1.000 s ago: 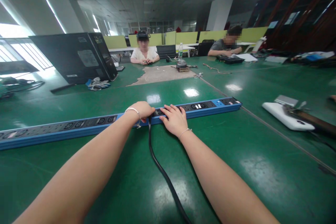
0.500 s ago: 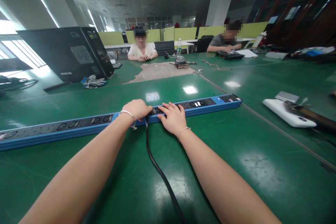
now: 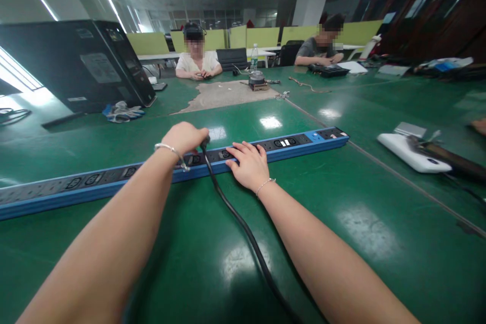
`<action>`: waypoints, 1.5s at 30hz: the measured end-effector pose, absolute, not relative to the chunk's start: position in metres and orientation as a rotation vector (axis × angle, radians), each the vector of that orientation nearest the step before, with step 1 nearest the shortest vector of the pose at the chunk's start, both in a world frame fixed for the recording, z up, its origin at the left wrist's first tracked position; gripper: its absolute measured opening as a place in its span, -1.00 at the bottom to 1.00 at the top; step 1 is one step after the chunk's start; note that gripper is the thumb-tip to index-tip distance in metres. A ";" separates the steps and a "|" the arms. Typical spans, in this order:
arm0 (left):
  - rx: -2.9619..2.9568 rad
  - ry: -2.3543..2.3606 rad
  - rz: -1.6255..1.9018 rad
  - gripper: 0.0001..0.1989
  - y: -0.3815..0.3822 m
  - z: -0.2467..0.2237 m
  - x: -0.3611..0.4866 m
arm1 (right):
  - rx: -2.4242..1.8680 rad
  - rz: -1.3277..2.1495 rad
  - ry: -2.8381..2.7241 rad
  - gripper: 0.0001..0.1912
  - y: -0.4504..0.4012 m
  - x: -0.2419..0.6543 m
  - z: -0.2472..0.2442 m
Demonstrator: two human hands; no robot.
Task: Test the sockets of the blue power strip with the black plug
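A long blue and black power strip point(image 3: 228, 158) lies across the green table, its sockets facing up. My left hand point(image 3: 185, 137) is closed round the black plug point(image 3: 205, 142) of a power cord, holding it just above the strip. From the plug the black cord point(image 3: 243, 223) hangs over the strip's near side and runs toward me between my forearms. My right hand point(image 3: 248, 164) rests on the strip to the right of the plug, its fingers spread over the sockets and gripping nothing. The plug's prongs cannot be made out.
A black computer case point(image 3: 94, 68) stands at the back left, with gloves point(image 3: 122, 111) before it. A white device point(image 3: 412, 153) lies on the right. A bottle point(image 3: 254, 58) and a small round grey device point(image 3: 256, 80) are farther back. Two people sit across the table.
My left hand has risen from the strip with the plug and shifted left, baring a socket beneath. My right hand stays on the strip. The view has also shifted slightly.
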State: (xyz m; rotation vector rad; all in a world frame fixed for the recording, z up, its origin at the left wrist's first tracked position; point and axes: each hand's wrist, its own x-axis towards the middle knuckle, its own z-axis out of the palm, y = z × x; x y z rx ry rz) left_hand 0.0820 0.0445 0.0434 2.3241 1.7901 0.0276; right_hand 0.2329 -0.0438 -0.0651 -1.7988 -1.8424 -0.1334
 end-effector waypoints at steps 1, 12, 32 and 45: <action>2.285 1.834 0.036 -0.58 0.049 0.055 0.080 | -1.799 -0.131 -1.840 -0.63 -0.044 0.233 -0.065; 2.215 1.921 -0.182 -0.59 0.033 0.076 0.009 | -1.777 -0.137 -1.833 -0.64 -0.041 0.235 -0.067; 2.121 1.892 -0.319 -0.61 0.047 0.039 -0.020 | -1.794 -0.159 -1.842 -0.64 -0.041 0.235 -0.068; 2.104 1.917 -0.433 -0.59 0.044 0.036 -0.007 | -1.796 -0.162 -1.840 -0.65 -0.042 0.235 -0.067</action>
